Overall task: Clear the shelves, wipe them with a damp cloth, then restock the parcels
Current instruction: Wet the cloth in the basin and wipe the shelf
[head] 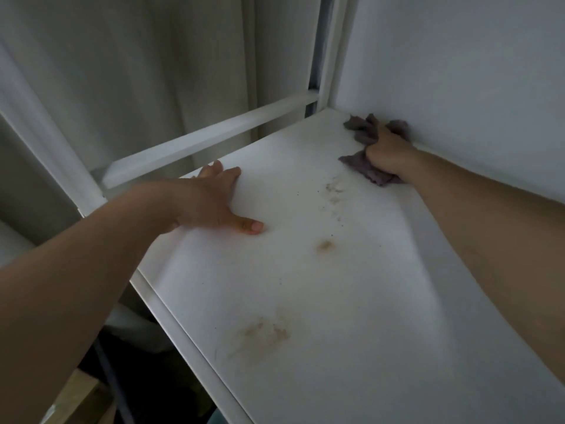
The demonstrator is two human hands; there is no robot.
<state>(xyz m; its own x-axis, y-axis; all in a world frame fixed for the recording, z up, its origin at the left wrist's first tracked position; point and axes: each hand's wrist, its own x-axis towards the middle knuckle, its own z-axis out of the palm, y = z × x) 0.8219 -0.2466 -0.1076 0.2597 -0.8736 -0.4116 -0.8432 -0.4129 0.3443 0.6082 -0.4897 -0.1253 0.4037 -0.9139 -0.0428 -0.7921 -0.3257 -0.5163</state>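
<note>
Meanwhile right hand [385, 154] grips bunched cloth [363, 169] in shelf [305, 301] corner.

Both bare arms reach forward. The left hand [218, 198] lies flat, fingers [214, 169] straight, thumb spread. The right hand [386, 156] is fisted, knuckles up.

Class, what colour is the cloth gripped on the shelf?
Greyish purple cloth, seen in the head view.
</note>
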